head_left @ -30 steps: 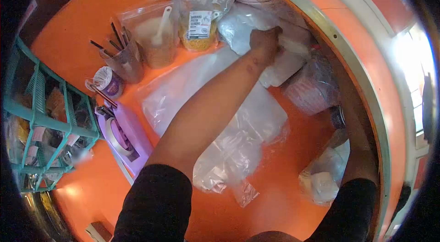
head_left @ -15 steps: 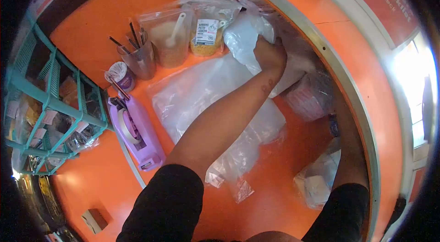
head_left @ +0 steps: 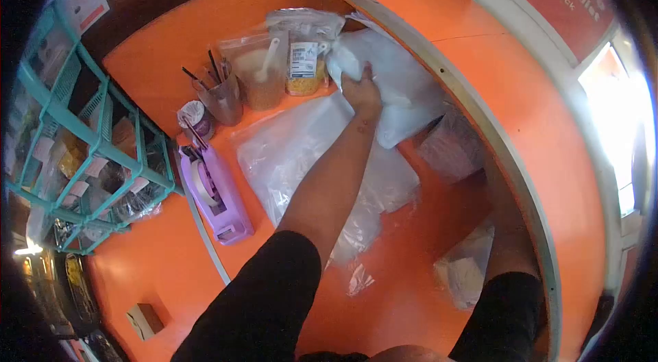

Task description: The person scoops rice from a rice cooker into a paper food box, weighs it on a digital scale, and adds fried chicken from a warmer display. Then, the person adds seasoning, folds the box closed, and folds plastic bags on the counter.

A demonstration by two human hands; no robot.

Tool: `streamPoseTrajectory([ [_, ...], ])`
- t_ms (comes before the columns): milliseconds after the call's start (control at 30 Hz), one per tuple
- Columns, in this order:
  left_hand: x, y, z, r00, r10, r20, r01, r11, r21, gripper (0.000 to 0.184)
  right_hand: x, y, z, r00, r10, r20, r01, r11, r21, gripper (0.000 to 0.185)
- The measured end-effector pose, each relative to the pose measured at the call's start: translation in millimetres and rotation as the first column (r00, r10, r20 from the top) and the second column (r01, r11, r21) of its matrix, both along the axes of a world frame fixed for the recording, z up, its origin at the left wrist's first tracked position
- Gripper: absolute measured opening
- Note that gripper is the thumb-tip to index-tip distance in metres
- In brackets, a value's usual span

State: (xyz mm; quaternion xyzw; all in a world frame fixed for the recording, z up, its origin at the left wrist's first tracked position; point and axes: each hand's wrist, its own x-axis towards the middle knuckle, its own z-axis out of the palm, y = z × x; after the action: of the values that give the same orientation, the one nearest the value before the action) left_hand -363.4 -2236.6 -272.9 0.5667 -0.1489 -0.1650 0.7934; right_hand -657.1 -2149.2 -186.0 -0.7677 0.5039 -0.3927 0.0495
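Note:
My left hand [head_left: 361, 93] is closed on the edge of a white plastic bag [head_left: 404, 78], part of a crumpled heap under the curved upper ledge. Beneath my left forearm lies a flat stack of clear plastic bags [head_left: 295, 150]. My right forearm reaches up under the ledge at the right, and the hand itself is hidden there. Near that forearm are a clear-wrapped bundle [head_left: 452, 146] and, lower down, another plastic-wrapped pack [head_left: 466, 273]. A small clear sachet [head_left: 360, 281] lies on the orange counter.
A purple tape dispenser [head_left: 221, 201] stands left of the bags. Behind it are a cup of pens [head_left: 223, 98], a small tub [head_left: 195, 119] and pouches of powder [head_left: 257, 78] and yellow granules [head_left: 303, 78]. A teal rack [head_left: 103, 146] is at left; the ledge [head_left: 493, 122] curves overhead.
My left hand has moved left, and more of the white plastic bag shows spread out to its right. The view has shifted slightly. My right arm stays under the ledge.

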Motion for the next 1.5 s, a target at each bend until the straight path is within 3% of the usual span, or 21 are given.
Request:
streamPoseTrajectory([
  [33,-2.0,-0.3,-0.8,0.988,0.073,-0.138,-0.068,0.997,0.036,0.047,-0.7,0.7,-1.2,1.000,0.002,0.006,-0.002,1.000,0.003,0.076],
  [67,-6.2,1.1,-3.1,0.952,-0.067,-0.300,-0.009,0.970,-0.244,0.046,-1.0,0.2,-0.9,1.000,0.006,0.011,-0.006,1.000,0.000,0.076],
  [100,-11.3,10.3,7.4,0.953,-0.064,-0.296,-0.013,0.968,-0.250,0.046,-2.0,2.1,-1.5,1.000,0.008,0.016,-0.008,1.000,0.002,0.076],
  [167,-19.0,29.3,32.6,0.661,-0.428,-0.617,0.198,0.892,-0.407,0.061,-2.7,5.0,-4.5,1.000,0.011,0.028,-0.011,1.000,0.005,0.076],
  [200,-21.4,36.7,46.9,0.671,-0.416,-0.614,0.196,0.898,-0.393,0.061,-1.6,4.2,-3.4,1.000,0.008,0.029,-0.008,1.000,0.005,0.076],
  [267,-27.0,47.7,59.6,0.691,-0.486,-0.535,0.556,0.830,-0.037,0.063,-3.0,6.8,-3.2,0.999,0.008,0.031,-0.008,1.000,0.009,0.075],
  [367,-22.7,23.6,42.8,0.854,-0.322,-0.409,0.417,0.894,0.165,0.061,-7.4,8.3,-2.6,1.000,0.001,0.031,-0.001,1.000,0.010,0.075],
  [400,-22.9,27.6,49.2,0.976,-0.159,-0.149,0.194,0.947,0.255,0.059,-7.3,7.7,-1.5,1.000,-0.002,0.025,0.002,1.000,0.005,0.075],
  [433,-21.4,29.3,55.6,0.972,-0.161,-0.169,0.198,0.952,0.233,0.059,-8.8,8.5,-0.8,1.000,-0.004,0.019,0.004,1.000,0.001,0.075],
  [533,-20.9,48.4,81.2,0.939,-0.122,0.322,0.092,0.990,0.106,0.046,-10.1,12.8,-1.9,1.000,0.002,0.005,-0.002,1.000,-0.009,0.074],
  [667,-27.5,83.1,81.2,0.828,-0.371,0.421,0.316,0.928,0.196,0.044,-12.9,12.3,-2.7,1.000,-0.003,0.020,0.003,1.000,-0.005,0.074],
  [733,-30.1,91.0,72.4,0.845,-0.113,0.523,0.168,0.984,-0.059,0.038,-13.5,11.6,-3.2,1.000,-0.003,0.028,0.003,1.000,-0.010,0.074],
  [833,-21.3,117.3,66.9,0.937,-0.047,0.347,0.155,0.944,-0.290,0.036,-12.6,10.8,-2.1,1.000,-0.001,0.029,0.002,1.000,-0.013,0.073],
  [900,-13.8,157.4,66.6,0.891,0.042,0.452,0.120,0.939,-0.323,0.034,-13.7,13.7,-2.6,0.999,-0.004,0.036,0.005,1.000,-0.020,0.073],
  [1000,-13.2,268.8,69.0,0.912,-0.393,0.117,0.410,0.883,-0.231,0.034,-12.1,17.7,-2.1,1.000,-0.005,0.027,0.006,1.000,-0.020,0.073],
  [1133,-15.0,374.2,56.6,0.836,-0.543,0.074,0.538,0.787,-0.303,0.035,-9.5,23.6,1.5,1.000,-0.017,0.017,0.017,1.000,-0.014,0.072],
  [1200,-10.5,398.4,30.8,0.807,-0.548,-0.221,0.559,0.829,-0.017,0.041,-7.4,26.6,1.6,1.000,-0.012,0.014,0.012,1.000,-0.003,0.072],
  [1300,-16.1,398.1,7.9,0.837,-0.526,-0.154,0.537,0.843,0.041,0.031,-7.3,28.2,1.7,1.000,-0.017,0.017,0.017,1.000,0.010,0.072],
  [1367,-7.7,405.8,10.3,0.715,-0.681,-0.156,0.698,0.693,0.180,0.052,-9.3,29.5,1.7,1.000,-0.021,0.017,0.020,1.000,0.016,0.071],
  [1467,2.1,412.1,21.4,0.732,-0.681,0.020,0.570,0.627,0.531,0.031,-8.2,30.8,4.8,1.000,-0.020,0.003,0.020,1.000,0.023,0.071],
  [1500,18.3,418.8,40.2,0.525,-0.851,-0.019,0.515,0.300,0.803,0.033,-7.4,31.7,6.5,1.000,-0.016,-0.001,0.016,1.000,0.023,0.071],
])
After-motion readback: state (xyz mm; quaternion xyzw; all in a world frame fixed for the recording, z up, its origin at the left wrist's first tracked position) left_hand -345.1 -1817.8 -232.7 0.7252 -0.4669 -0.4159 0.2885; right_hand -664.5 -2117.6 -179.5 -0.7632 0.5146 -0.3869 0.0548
